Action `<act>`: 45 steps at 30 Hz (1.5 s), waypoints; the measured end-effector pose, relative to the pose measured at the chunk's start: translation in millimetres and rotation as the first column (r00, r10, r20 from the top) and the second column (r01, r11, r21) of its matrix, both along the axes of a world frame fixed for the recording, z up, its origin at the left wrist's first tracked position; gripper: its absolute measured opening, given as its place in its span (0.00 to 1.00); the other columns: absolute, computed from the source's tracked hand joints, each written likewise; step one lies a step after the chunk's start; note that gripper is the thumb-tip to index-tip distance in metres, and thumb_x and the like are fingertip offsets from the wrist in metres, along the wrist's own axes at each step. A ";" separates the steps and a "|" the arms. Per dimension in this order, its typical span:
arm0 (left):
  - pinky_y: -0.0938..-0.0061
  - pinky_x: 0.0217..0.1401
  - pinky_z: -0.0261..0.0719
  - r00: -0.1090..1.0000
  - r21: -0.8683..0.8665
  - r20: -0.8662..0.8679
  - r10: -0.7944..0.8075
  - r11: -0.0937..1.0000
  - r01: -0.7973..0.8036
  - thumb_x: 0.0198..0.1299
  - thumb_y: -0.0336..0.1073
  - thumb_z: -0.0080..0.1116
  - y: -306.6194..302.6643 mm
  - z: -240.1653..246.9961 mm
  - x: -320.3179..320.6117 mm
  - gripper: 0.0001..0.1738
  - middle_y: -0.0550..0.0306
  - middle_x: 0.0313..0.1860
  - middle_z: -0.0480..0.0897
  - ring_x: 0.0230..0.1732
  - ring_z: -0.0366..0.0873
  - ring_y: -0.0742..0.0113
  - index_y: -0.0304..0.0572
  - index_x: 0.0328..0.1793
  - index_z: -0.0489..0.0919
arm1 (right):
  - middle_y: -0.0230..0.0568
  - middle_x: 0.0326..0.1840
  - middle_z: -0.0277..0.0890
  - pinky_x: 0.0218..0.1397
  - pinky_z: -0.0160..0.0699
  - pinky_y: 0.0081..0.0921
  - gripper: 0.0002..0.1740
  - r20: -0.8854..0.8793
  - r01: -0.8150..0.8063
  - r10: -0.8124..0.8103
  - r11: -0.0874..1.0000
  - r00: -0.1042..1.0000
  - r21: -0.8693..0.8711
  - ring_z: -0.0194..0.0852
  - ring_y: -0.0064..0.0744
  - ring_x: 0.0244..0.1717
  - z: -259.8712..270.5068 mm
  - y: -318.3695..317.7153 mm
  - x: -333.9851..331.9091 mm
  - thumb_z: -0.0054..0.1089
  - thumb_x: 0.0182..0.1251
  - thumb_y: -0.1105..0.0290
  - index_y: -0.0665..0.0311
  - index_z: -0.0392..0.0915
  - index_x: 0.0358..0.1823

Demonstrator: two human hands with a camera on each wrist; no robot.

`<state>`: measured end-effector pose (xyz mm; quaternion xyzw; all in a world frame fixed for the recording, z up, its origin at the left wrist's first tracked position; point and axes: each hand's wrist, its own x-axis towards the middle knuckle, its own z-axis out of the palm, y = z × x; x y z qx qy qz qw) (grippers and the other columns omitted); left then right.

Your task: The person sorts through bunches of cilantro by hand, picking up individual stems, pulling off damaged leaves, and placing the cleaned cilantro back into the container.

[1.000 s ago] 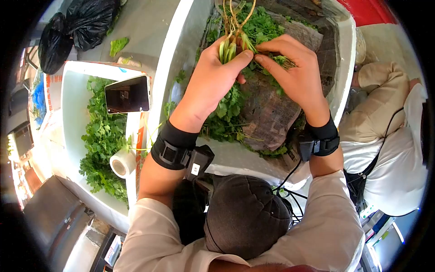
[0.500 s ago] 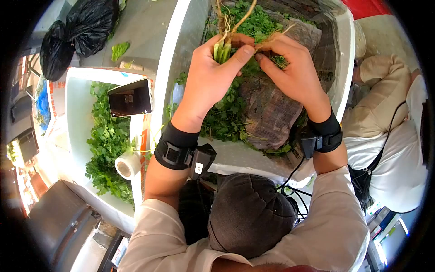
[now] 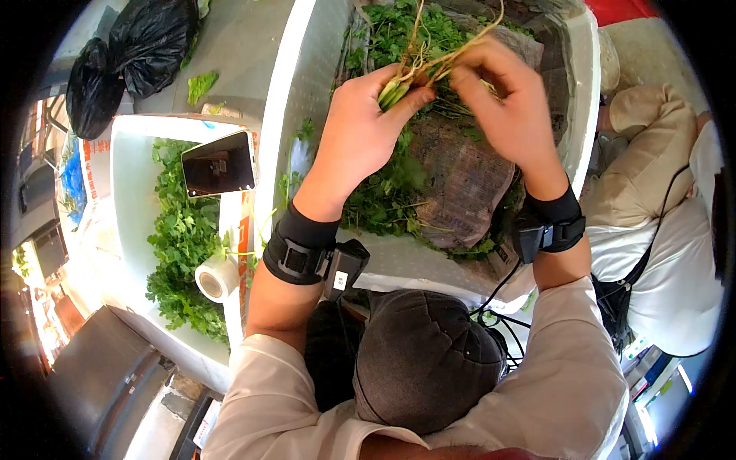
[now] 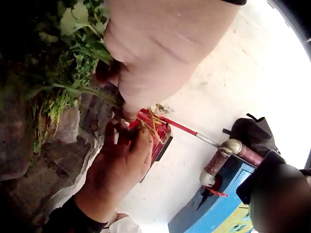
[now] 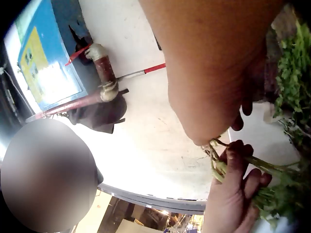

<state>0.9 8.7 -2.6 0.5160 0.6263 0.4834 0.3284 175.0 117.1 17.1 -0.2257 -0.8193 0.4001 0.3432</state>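
Observation:
In the head view, the left hand (image 3: 359,138) grips a small bunch of leafy herbs by the pale green stems (image 3: 395,90), its thin tan roots (image 3: 456,55) pointing up and away. Beside it the right hand (image 3: 507,107), slightly blurred, has its thumb and fingers bent together at the roots, pinching them. Leaves of the bunch hang under the left hand, over the white foam box (image 3: 285,100). In the right wrist view the left hand (image 5: 228,199) has its fingers curled round the stems, and the right hand (image 5: 209,107) hides its own fingertips.
Loose herbs (image 3: 383,203) and a newspaper-wrapped bundle (image 3: 460,188) lie inside the foam box. At the left, a second foam box (image 3: 126,184) holds more herbs, with a phone (image 3: 219,165) and a white roll (image 3: 217,277) at its edge. Black bags (image 3: 153,46) lie behind. Another person sits at the right.
The right hand has moved up and slightly right from the left hand's thumb. Roots that stood upright now spread partly toward the right. The left hand keeps its grip on the stems, now tilted.

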 end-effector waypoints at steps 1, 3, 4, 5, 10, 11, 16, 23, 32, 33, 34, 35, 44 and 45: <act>0.80 0.33 0.71 0.997 0.024 -0.072 0.006 1.000 -0.004 0.69 0.38 0.67 -0.3 -1.9 -0.7 0.13 0.63 0.34 0.87 0.29 0.71 0.81 0.36 0.51 0.85 | 0.34 0.36 0.79 0.43 0.76 0.23 0.06 -0.103 0.034 -0.051 0.986 0.993 -0.160 0.80 0.26 0.37 -1.7 0.3 0.3 0.62 0.71 0.73 0.70 0.79 0.42; 0.80 0.34 0.71 0.996 -0.047 -0.061 0.063 0.997 -0.066 0.70 0.38 0.65 -1.9 2.9 -1.6 0.12 0.63 0.35 0.87 0.29 0.71 0.81 0.36 0.51 0.85 | 0.28 0.39 0.82 0.45 0.75 0.18 0.07 -0.213 0.053 -0.109 0.966 0.971 -0.252 0.78 0.17 0.40 2.0 6.2 4.6 0.60 0.75 0.73 0.69 0.81 0.47; 0.80 0.34 0.71 0.992 -0.116 -0.058 0.110 0.986 -0.116 0.71 0.39 0.64 -1.8 6.2 -2.4 0.12 0.63 0.36 0.87 0.29 0.71 0.81 0.37 0.50 0.85 | 0.28 0.40 0.83 0.46 0.75 0.18 0.08 -0.263 0.082 -0.170 0.946 0.950 -0.315 0.78 0.17 0.41 1.9 8.8 5.9 0.60 0.75 0.72 0.68 0.82 0.48; 0.80 0.34 0.71 0.992 -0.114 -0.061 0.111 0.986 -0.118 0.71 0.39 0.64 -1.3 5.9 -3.9 0.12 0.63 0.36 0.87 0.29 0.71 0.81 0.37 0.50 0.85 | 0.29 0.39 0.84 0.48 0.77 0.20 0.11 -0.195 0.153 -0.224 0.933 0.955 -0.326 0.79 0.17 0.42 -1.0 13.8 10.7 0.63 0.73 0.71 0.68 0.83 0.51; 0.83 0.36 0.76 0.769 -0.047 0.608 0.200 0.975 -0.217 0.74 0.40 0.59 0.5 9.0 -7.3 0.13 0.61 0.43 0.88 0.28 0.71 0.83 0.38 0.53 0.84 | 0.40 0.51 0.84 0.57 0.78 0.31 0.18 0.095 0.283 -0.299 0.947 0.950 0.150 0.82 0.33 0.53 -17.1 19.2 10.2 0.65 0.70 0.67 0.63 0.81 0.59; 0.80 0.39 0.76 0.761 -0.044 0.621 0.189 0.977 -0.207 0.75 0.41 0.58 -0.6 11.5 -8.4 0.15 0.58 0.46 0.88 0.25 0.66 0.84 0.37 0.55 0.82 | 0.42 0.53 0.83 0.58 0.78 0.32 0.19 0.130 0.243 -0.273 0.948 0.953 0.208 0.81 0.37 0.55 -20.1 18.2 9.2 0.64 0.71 0.67 0.62 0.80 0.61; 0.78 0.42 0.76 0.665 -0.053 0.715 0.217 0.965 -0.259 0.76 0.42 0.57 -0.9 11.7 -7.4 0.15 0.55 0.50 0.87 0.24 0.63 0.84 0.39 0.58 0.81 | 0.42 0.53 0.85 0.59 0.77 0.28 0.18 0.115 -0.109 0.152 0.942 0.982 -0.318 0.81 0.31 0.55 -16.0 1.4 -2.6 0.53 0.80 0.66 0.67 0.78 0.63; 0.78 0.42 0.75 0.613 -0.039 0.758 0.221 0.954 -0.296 0.78 0.41 0.52 0.8 8.5 -8.9 0.14 0.54 0.52 0.87 0.28 0.67 0.81 0.40 0.59 0.78 | 0.35 0.47 0.83 0.56 0.76 0.24 0.18 0.071 -0.175 0.256 0.815 0.964 -0.553 0.78 0.24 0.49 -8.3 -11.2 -5.6 0.46 0.84 0.63 0.66 0.80 0.61; 0.78 0.40 0.74 0.571 -0.065 0.787 0.234 0.951 -0.301 0.78 0.38 0.50 1.5 16.7 -7.9 0.13 0.49 0.54 0.87 0.35 0.73 0.73 0.39 0.58 0.78 | 0.32 0.45 0.82 0.53 0.77 0.22 0.17 0.045 -0.209 0.297 0.763 0.954 -0.611 0.76 0.19 0.47 -6.5 -15.1 -6.8 0.55 0.80 0.64 0.68 0.79 0.61; 0.78 0.40 0.74 0.572 -0.065 0.786 0.234 0.951 -0.301 0.78 0.38 0.50 1.3 15.9 -8.1 0.13 0.49 0.54 0.87 0.35 0.73 0.73 0.39 0.58 0.78 | 0.33 0.45 0.82 0.53 0.77 0.23 0.17 0.047 -0.205 0.291 0.770 0.955 -0.604 0.76 0.19 0.47 -7.6 -15.0 -7.3 0.56 0.79 0.65 0.69 0.79 0.60; 0.78 0.40 0.73 0.591 -0.053 0.779 0.210 0.961 -0.271 0.78 0.38 0.50 0.9 14.5 -8.2 0.12 0.49 0.54 0.87 0.32 0.71 0.75 0.39 0.58 0.78 | 0.33 0.45 0.82 0.53 0.77 0.23 0.17 0.045 -0.205 0.291 0.769 0.956 -0.605 0.76 0.19 0.47 -10.4 -15.1 -8.2 0.56 0.79 0.65 0.69 0.79 0.60; 0.78 0.40 0.73 0.609 -0.043 0.772 0.185 0.970 -0.241 0.78 0.38 0.50 0.4 13.6 -8.5 0.12 0.49 0.54 0.87 0.30 0.69 0.76 0.40 0.58 0.77 | 0.34 0.45 0.82 0.52 0.78 0.23 0.17 0.036 -0.199 0.260 0.813 0.965 -0.547 0.76 0.19 0.46 -14.5 -15.2 -9.7 0.57 0.78 0.65 0.69 0.79 0.60; 0.82 0.47 0.70 0.730 -0.063 0.675 0.108 0.994 -0.088 0.79 0.42 0.51 -1.7 10.9 -2.0 0.15 0.57 0.55 0.84 0.51 0.77 0.77 0.43 0.59 0.79 | 0.35 0.44 0.84 0.48 0.79 0.23 0.17 0.090 -0.162 0.240 0.843 0.967 -0.513 0.80 0.19 0.45 -15.6 -16.0 -9.9 0.63 0.74 0.67 0.70 0.79 0.58; 0.82 0.46 0.69 0.764 -0.077 0.634 0.121 0.993 -0.093 0.78 0.43 0.51 -1.5 11.0 -1.2 0.15 0.60 0.52 0.84 0.48 0.75 0.79 0.43 0.60 0.80 | 0.34 0.38 0.84 0.43 0.78 0.23 0.16 0.058 -0.159 0.223 0.834 0.973 -0.529 0.79 0.18 0.39 -16.5 -16.2 -10.8 0.64 0.73 0.67 0.71 0.80 0.54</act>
